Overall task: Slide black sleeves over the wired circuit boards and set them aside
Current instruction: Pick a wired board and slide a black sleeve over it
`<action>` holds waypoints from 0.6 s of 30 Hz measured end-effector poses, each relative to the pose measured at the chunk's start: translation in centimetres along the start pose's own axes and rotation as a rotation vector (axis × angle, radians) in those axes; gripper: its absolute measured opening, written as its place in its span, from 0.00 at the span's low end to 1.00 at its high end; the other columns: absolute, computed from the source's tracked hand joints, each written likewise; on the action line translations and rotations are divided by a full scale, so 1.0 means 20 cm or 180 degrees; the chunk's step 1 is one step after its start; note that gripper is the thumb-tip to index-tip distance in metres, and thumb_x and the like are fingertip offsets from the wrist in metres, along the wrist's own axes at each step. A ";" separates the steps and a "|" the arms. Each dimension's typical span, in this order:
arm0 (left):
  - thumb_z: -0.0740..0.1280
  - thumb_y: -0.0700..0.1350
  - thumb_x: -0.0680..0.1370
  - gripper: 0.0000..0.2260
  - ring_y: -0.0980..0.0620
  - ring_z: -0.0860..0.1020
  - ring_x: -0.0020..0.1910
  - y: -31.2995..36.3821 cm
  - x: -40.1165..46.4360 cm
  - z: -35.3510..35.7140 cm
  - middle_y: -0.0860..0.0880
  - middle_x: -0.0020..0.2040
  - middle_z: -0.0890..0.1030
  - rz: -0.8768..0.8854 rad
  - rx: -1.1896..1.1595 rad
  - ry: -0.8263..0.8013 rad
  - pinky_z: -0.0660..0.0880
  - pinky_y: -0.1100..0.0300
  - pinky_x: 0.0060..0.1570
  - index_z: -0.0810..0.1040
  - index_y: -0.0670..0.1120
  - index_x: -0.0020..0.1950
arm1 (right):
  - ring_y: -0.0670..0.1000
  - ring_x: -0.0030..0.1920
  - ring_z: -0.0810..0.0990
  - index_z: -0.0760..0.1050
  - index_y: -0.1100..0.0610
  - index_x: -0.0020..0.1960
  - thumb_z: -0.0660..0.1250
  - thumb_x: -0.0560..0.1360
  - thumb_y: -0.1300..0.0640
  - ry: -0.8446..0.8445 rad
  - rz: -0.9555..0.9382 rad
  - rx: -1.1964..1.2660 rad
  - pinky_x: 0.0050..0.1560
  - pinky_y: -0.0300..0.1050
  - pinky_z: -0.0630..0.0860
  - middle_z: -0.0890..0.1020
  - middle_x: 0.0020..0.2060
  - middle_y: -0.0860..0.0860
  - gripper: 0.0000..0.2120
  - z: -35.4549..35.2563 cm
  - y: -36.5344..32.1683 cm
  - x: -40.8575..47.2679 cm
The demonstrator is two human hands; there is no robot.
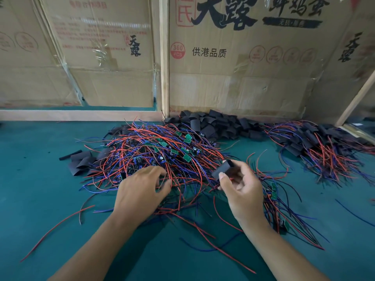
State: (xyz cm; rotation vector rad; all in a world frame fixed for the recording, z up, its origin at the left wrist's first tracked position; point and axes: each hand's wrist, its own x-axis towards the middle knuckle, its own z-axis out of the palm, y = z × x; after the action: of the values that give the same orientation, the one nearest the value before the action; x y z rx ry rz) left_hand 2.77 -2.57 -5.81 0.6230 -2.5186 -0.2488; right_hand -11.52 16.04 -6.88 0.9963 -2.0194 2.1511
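Teal-green felt-like desk (36, 195), flat, evenly lit, no hard shadows. Behind it, flattened cardboard boxes (239, 63) standing upright as a back wall, printed with large black Chinese characters, red round stamps and "360 PCS". Clear packing tape (101, 55) glinting across the left-hand panels. Pale wooden post (164, 57) upright between the panels, meeting a pale wooden rail (77, 115) along the desk's far edge. Slanted wooden strip (357, 98) at far right.

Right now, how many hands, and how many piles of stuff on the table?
Hands: 2, left hand and right hand
Wire piles: 2, the middle pile and the sleeved pile
Sleeve piles: 2, the back pile and the left pile
Total: 6
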 end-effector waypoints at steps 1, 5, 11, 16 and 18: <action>0.68 0.55 0.78 0.05 0.57 0.72 0.37 0.00 0.00 -0.01 0.58 0.37 0.74 -0.0073 -0.0034 0.0062 0.63 0.64 0.30 0.79 0.56 0.49 | 0.48 0.35 0.81 0.76 0.38 0.52 0.70 0.71 0.47 0.0028 -0.0227 -0.0294 0.39 0.35 0.77 0.82 0.40 0.43 0.10 -0.01 0.00 0.00; 0.65 0.49 0.80 0.03 0.54 0.75 0.45 0.07 0.04 -0.03 0.57 0.43 0.78 -0.0115 -0.0179 0.0021 0.71 0.58 0.38 0.78 0.53 0.50 | 0.45 0.39 0.79 0.75 0.50 0.56 0.71 0.73 0.49 -0.0070 -0.0786 -0.0883 0.42 0.29 0.72 0.80 0.43 0.40 0.13 -0.01 0.04 0.00; 0.59 0.46 0.83 0.10 0.48 0.74 0.59 0.19 0.32 -0.02 0.50 0.57 0.78 0.0630 0.0438 -0.0276 0.69 0.52 0.60 0.76 0.48 0.62 | 0.46 0.40 0.79 0.76 0.54 0.56 0.72 0.72 0.54 -0.0183 -0.0755 -0.1007 0.44 0.31 0.72 0.80 0.44 0.41 0.14 0.01 0.03 -0.01; 0.66 0.39 0.79 0.21 0.46 0.71 0.65 0.28 0.58 0.08 0.48 0.66 0.73 0.1506 0.1519 -0.0939 0.69 0.51 0.64 0.69 0.48 0.71 | 0.50 0.36 0.77 0.77 0.56 0.58 0.71 0.72 0.53 -0.0202 -0.0614 -0.0989 0.41 0.39 0.74 0.80 0.43 0.45 0.17 0.01 0.02 -0.01; 0.67 0.38 0.78 0.22 0.45 0.72 0.65 0.32 0.63 0.12 0.47 0.66 0.74 0.1737 0.1944 -0.1216 0.70 0.50 0.64 0.69 0.46 0.71 | 0.50 0.37 0.77 0.76 0.56 0.60 0.71 0.72 0.52 -0.0256 -0.0623 -0.1066 0.41 0.43 0.76 0.80 0.44 0.46 0.18 0.01 0.02 -0.01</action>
State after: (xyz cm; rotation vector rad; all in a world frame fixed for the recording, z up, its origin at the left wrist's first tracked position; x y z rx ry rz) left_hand -10.41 -2.86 -0.20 0.0702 -3.0211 0.6795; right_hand -11.47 15.88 -7.42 1.1828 -2.1188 1.6339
